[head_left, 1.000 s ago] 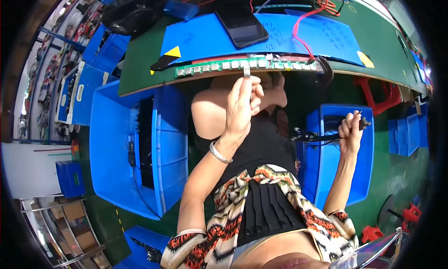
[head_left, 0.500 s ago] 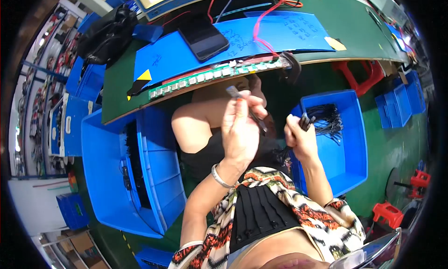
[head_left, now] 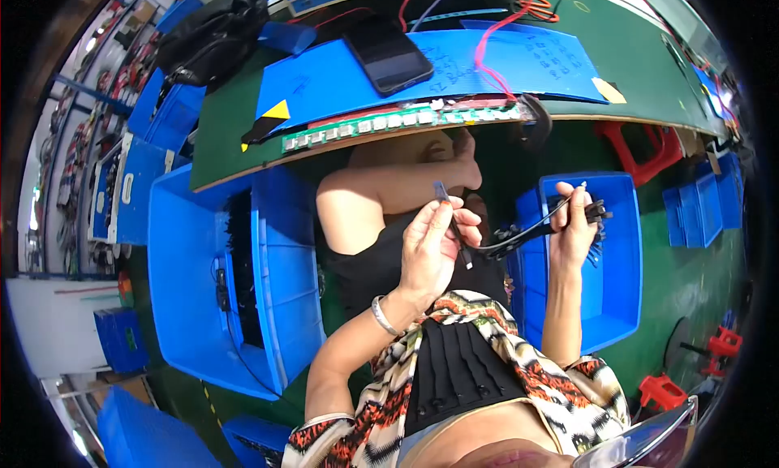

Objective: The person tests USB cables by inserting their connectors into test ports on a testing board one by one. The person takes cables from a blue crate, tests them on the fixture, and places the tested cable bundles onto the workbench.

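Observation:
My left hand [head_left: 432, 245] is closed in a pinch on a black cable, in front of my lap. The cable's plug [head_left: 440, 191], with a clear or grey tip, sticks up past the thumb, and a second cable end with a bright metal tip hangs below the fingers. My right hand [head_left: 574, 229] is closed around a bundle of black cables [head_left: 526, 238] over the right blue bin [head_left: 604, 302]. One cable from the bundle stretches across to my left hand. A small light tip shows at the right fingertips.
The green workbench [head_left: 231, 135] lies ahead, with a strip of green circuit boards [head_left: 373, 126] along its edge and a phone [head_left: 389, 54] on a blue sheet [head_left: 466, 62]. At left stands a large divided blue bin [head_left: 182, 306] holding black cables. A red stool [head_left: 645, 156] is under the bench.
My right hand has moved right, and the cable bundle now stretches out between both hands. My left hand keeps its pinch. The whole view has shifted slightly.

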Available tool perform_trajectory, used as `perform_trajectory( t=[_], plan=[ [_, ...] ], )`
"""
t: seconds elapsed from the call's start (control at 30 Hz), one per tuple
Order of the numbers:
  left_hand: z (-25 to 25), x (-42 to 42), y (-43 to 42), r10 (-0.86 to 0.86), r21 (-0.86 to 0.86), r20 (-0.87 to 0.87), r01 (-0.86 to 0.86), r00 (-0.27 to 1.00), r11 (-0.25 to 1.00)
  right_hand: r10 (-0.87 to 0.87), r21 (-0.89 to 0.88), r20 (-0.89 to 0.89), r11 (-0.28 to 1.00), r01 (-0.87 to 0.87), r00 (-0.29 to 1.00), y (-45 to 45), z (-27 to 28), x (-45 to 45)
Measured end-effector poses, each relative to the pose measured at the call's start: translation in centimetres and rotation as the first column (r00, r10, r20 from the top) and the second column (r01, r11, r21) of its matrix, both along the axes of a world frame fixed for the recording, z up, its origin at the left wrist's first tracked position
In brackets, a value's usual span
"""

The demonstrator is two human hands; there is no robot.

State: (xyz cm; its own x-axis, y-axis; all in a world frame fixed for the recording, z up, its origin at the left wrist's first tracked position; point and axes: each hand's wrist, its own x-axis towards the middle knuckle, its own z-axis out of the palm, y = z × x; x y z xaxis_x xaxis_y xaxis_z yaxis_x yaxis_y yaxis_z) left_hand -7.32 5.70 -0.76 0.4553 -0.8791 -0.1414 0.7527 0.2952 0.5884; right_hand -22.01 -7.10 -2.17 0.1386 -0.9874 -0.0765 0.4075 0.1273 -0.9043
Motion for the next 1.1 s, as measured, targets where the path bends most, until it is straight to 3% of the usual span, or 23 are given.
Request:
perform_trajectory(
  t=[0.13,0.2,0.23,0.27,0.43,0.83,1.1],
  plan=[
    [0.2,2.0,-0.7,-0.004,0.117,0.117,-0.010,0.993,0.993,0.018,-0.073,-0.023,0.997,-0.019,1.000,-0.9,0.8,1.5],
    [0.4,3.3,-1.6,0.001,0.219,0.324,-0.076,0.946,0.973,0.060,-0.105,-0.005,0.993,-0.060,0.998,-1.2,1.6,2.2],
    [0.2,4.0,-2.2,-0.003,0.242,0.445,-0.117,0.895,0.963,0.181,-0.132,-0.011,0.975,-0.181,0.983,-1.6,1.7,2.1],
    [0.5,4.3,-2.9,0.020,0.250,0.469,-0.155,0.883,0.956,0.194,-0.129,-0.037,0.972,-0.198,0.980,-1.6,2.0,2.7],
    [0.9,5.5,-4.7,0.068,0.222,0.445,-0.183,0.893,0.958,0.309,-0.106,-0.104,0.942,-0.319,0.945,-1.7,2.5,4.9],
    [1.0,6.1,-5.1,-0.001,0.314,0.462,-0.163,0.887,0.936,0.324,-0.091,-0.170,0.935,-0.342,0.931,-2.3,1.6,6.7],
    [2.4,6.2,-5.8,0.019,0.287,0.417,-0.152,0.909,0.946,0.323,-0.072,-0.133,0.940,-0.335,0.937,-2.8,1.5,7.4]
  ],
)
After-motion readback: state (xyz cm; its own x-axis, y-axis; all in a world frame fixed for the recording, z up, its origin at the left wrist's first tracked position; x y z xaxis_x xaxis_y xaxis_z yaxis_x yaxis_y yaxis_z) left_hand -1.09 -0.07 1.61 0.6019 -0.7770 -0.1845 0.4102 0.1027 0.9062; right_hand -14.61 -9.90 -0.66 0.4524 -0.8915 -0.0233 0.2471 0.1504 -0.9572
